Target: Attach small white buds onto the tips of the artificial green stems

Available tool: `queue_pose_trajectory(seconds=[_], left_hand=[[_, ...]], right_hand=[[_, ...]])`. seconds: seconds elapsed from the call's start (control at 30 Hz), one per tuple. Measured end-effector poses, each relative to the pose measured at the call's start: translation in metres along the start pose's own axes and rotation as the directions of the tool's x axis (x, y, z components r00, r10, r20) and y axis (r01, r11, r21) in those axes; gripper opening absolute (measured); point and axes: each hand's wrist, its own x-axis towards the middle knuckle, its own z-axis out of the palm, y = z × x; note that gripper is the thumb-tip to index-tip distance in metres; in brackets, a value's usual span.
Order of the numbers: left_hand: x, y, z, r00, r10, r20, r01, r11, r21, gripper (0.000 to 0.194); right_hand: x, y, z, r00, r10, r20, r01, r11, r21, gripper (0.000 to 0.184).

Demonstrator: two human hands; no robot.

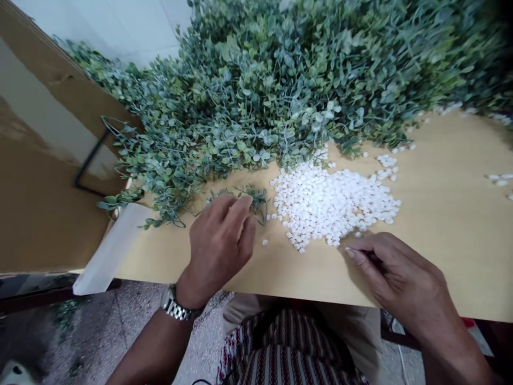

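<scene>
My left hand (pixel 219 243) rests on the table, its fingers curled over a small green leafy sprig (pixel 252 197) lying in front of a big heap of artificial foliage (pixel 256 91). It wears a metal wristwatch (pixel 176 307). My right hand (pixel 395 275) lies at the near edge of a pile of small white pieces (pixel 332 206), thumb and forefinger pinched together close to the nearest pieces. What the pinch holds, if anything, is too small to make out.
The light wooden table (pixel 441 224) carries scattered white pieces at the right (pixel 500 179). A white strip (pixel 108 251) hangs over its left corner. Brown cardboard (pixel 36 214) stands at the left. A striped garment (pixel 288 353) shows below the table edge.
</scene>
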Motion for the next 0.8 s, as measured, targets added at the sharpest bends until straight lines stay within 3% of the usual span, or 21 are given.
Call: queue_pose_trajectory(seconds=[0.1,0.17,0.3,0.37,0.43,0.5,0.6,0.67,0.8], left_hand=[[0.018,0.005,0.003,0.965,-0.039,0.259,-0.001,0.988,0.151,0.015],[0.021,0.005,0.007,0.931,-0.127,0.344,0.077,0.985,0.154,0.016],[0.013,-0.008,0.009,0.908,-0.292,0.300,0.289,0.956,0.055,0.026],[0.009,-0.013,0.004,0.916,-0.303,0.263,0.322,0.946,-0.029,0.028],[0.009,-0.014,-0.001,0.952,-0.216,0.216,0.246,0.962,-0.122,0.034],[0.014,-0.009,-0.002,0.978,-0.036,0.206,0.072,0.983,-0.171,0.044],[0.024,0.000,0.005,0.932,0.190,0.310,-0.139,0.974,-0.178,0.056],[0.030,0.002,0.013,0.921,0.193,0.339,-0.136,0.974,-0.184,0.055],[0.035,-0.004,0.024,0.970,0.014,0.243,0.054,0.961,-0.271,0.045]], right_hand=[[-0.001,0.003,0.002,0.999,-0.031,-0.029,0.031,0.999,0.031,0.006],[-0.001,0.004,0.003,0.997,-0.052,-0.052,0.054,0.998,0.039,0.006],[-0.002,0.005,0.003,0.995,-0.067,-0.073,0.070,0.997,0.036,0.005],[-0.002,0.005,0.003,0.995,-0.065,-0.072,0.067,0.997,0.032,0.005],[-0.002,0.005,0.003,0.995,-0.066,-0.071,0.068,0.997,0.031,0.004],[-0.002,0.005,0.003,0.996,-0.060,-0.063,0.063,0.997,0.038,0.004],[-0.003,0.005,0.003,0.998,-0.037,-0.052,0.040,0.998,0.054,0.005],[-0.003,0.004,0.002,0.998,-0.025,-0.054,0.028,0.998,0.057,0.004],[-0.002,0.002,0.002,0.998,-0.011,-0.058,0.013,0.999,0.033,0.003]])
